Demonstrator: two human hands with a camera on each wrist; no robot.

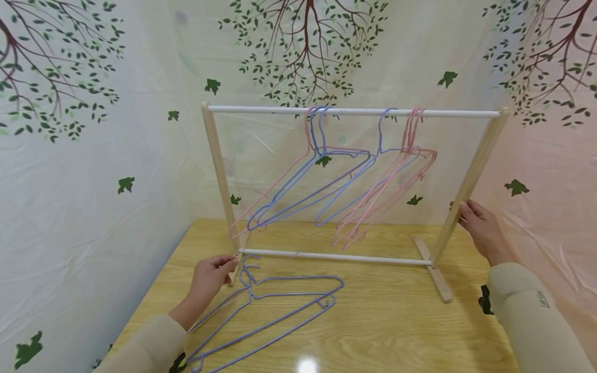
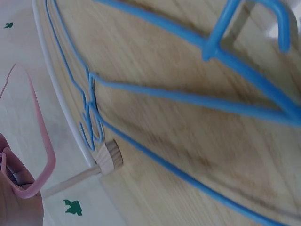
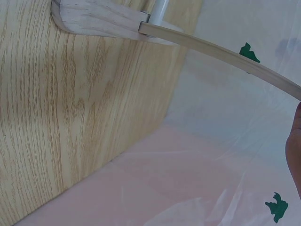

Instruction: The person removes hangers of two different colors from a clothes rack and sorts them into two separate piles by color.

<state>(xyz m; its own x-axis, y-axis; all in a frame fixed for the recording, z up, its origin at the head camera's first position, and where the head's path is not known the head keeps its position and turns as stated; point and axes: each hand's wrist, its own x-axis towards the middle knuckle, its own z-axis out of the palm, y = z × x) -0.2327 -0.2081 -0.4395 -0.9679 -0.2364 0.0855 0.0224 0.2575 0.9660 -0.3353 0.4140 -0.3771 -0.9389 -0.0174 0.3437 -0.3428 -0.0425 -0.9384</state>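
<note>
My right hand grips the right wooden upright of a clothes rack. In the right wrist view only the edge of this hand shows beside the upright. My left hand is near the rack's left foot, thumb and fingertips together. In the left wrist view, a pink hanger's corner overlaps that hand; whether the fingers hold it cannot be told. Blue and pink hangers hang from the white top rail. Blue hangers lie overlapping on the table before the left hand.
The rack stands on a wood-grain table, with a white lower bar and a right wooden foot. Pale sheeting with printed leaves encloses the back and sides. The table's right edge shows in the right wrist view.
</note>
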